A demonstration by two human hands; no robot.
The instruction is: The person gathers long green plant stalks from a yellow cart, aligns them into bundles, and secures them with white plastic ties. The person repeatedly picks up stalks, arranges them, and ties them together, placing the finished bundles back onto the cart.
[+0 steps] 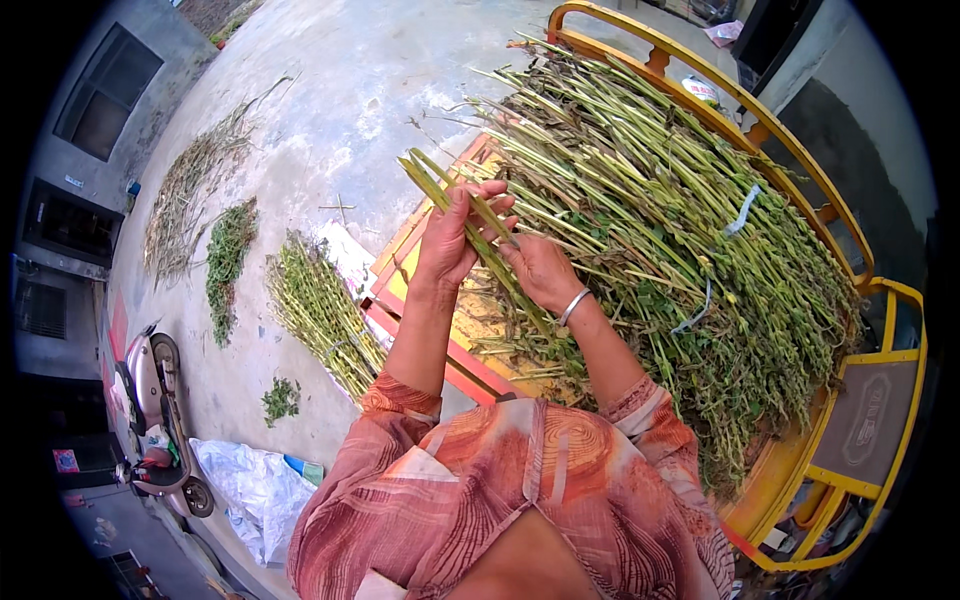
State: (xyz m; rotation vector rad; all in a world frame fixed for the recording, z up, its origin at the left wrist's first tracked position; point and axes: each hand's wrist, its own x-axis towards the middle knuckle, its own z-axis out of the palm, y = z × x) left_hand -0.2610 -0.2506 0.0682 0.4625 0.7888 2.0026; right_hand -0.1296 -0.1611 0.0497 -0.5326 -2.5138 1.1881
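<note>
A few thick green plant stalks (428,180) slant between my hands, their cut ends pointing up and to the left. My left hand (456,238) is wrapped round them, thumb up and fingertips curled over. Close by on the right, my right hand (543,272), with a silver bangle at the wrist, has its fingers closed on the same stalks lower down. Below the hands the stalks run toward the yellow cart bed (520,338). A big heap of cut stalks (640,190) with seed pods and leaves lies on the bed just beyond my right hand.
Yellow cart rails (745,95) border the heap on the far and right sides. On the concrete to the left lie a stalk bundle (320,310), a leafy green pile (230,255) and a dry pile (195,190). A scooter (160,420) stands near white plastic sheeting (255,490).
</note>
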